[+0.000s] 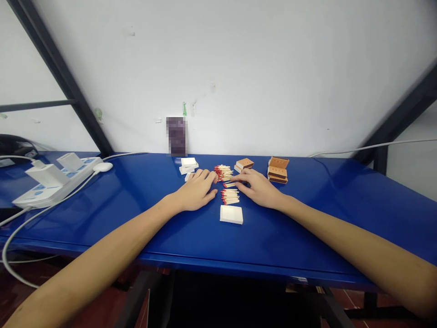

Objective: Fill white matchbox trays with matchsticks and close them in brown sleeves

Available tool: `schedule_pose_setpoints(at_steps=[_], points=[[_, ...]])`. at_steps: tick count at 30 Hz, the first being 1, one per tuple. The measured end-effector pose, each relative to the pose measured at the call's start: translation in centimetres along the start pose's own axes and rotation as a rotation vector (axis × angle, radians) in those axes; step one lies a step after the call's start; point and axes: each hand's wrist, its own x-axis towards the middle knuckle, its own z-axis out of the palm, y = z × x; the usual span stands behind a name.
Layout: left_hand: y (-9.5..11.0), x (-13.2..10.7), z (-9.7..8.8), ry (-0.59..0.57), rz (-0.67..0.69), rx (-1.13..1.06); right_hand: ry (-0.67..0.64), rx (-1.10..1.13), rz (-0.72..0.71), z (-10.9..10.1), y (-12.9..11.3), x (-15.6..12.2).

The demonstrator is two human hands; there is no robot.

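Note:
My left hand (200, 190) rests on the blue table with its fingers spread, fingertips beside a heap of red-tipped matches (223, 172). From the other side, my right hand (258, 188) reaches in, thumb and forefinger a little apart at the pale ends of the matches. Between the two hands lie a few loose matches (229, 185). Closer to me is a neat row of matches (230, 197), heads to the left. Just below that row sits a white matchbox tray (231, 214). No match is plainly lifted in either hand.
White matchbox trays (189, 163) are behind my left hand. Brown matchboxes (244, 164) stand behind my right hand, and stacked brown matchboxes (278, 171) stand farther right. A power strip (56, 182) with plugs and white cables occupies the left side. A blurred dark panel (176, 136) leans against the wall.

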Motion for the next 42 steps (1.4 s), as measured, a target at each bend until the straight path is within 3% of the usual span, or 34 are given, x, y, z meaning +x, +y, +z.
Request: schedule_pose_setpoints(at_steps=[29, 35, 42], points=[[-0.01, -0.13, 0.00, -0.056, -0.052, 0.062, -0.063, 0.067, -0.109, -0.31, -0.10, -0.02], [0.10, -0.12, -0.09, -0.057, -0.043, 0.049, -0.008, 0.042, -0.044, -0.46, -0.47, -0.18], [0.05, -0.22, 0.06, -0.050, -0.016, 0.037, -0.048, -0.041, -0.010, -0.17, -0.32, -0.26]])
